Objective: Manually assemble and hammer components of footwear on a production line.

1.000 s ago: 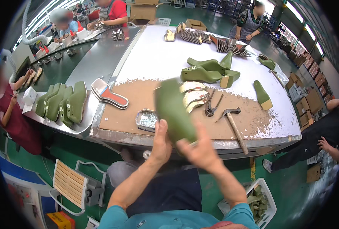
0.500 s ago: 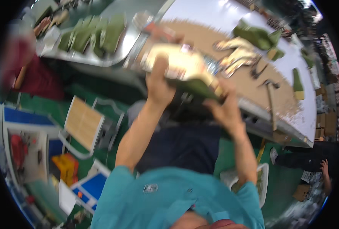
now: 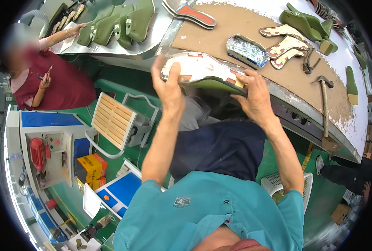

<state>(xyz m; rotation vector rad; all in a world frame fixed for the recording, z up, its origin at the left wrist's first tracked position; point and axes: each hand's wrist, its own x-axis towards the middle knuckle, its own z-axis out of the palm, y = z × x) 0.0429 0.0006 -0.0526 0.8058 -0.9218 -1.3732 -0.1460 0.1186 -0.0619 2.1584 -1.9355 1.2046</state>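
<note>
Between both hands I hold a green shoe last [image 3: 215,85] sideways at the near edge of the bench, a pale insole [image 3: 200,67] lying along its bottom and facing up. My left hand [image 3: 169,88] is closed on one end, its thumb pressed on the insole. At the other end my right hand [image 3: 255,94] pinches the last, with fingers over the insole and thumb beneath. A tray of nails [image 3: 248,51] sits just beyond. Several patched insoles [image 3: 287,45] lie to its right, beside pincers [image 3: 309,62] and a hammer [image 3: 324,104].
Green lasts stand on the metal table [image 3: 125,53] at left, where a person in a dark red apron [image 3: 64,85] touches one. More lasts [image 3: 305,23] lie far right. Red-lined insoles [image 3: 196,16] rest at the back. A slatted chair [image 3: 112,121] stands left; a white basket [image 3: 307,188] is at right.
The last with its insole has come back from over the bench toward me and left, uncovering the nail tray. Both hands keep hold of it. The whole view has shifted and is sharper.
</note>
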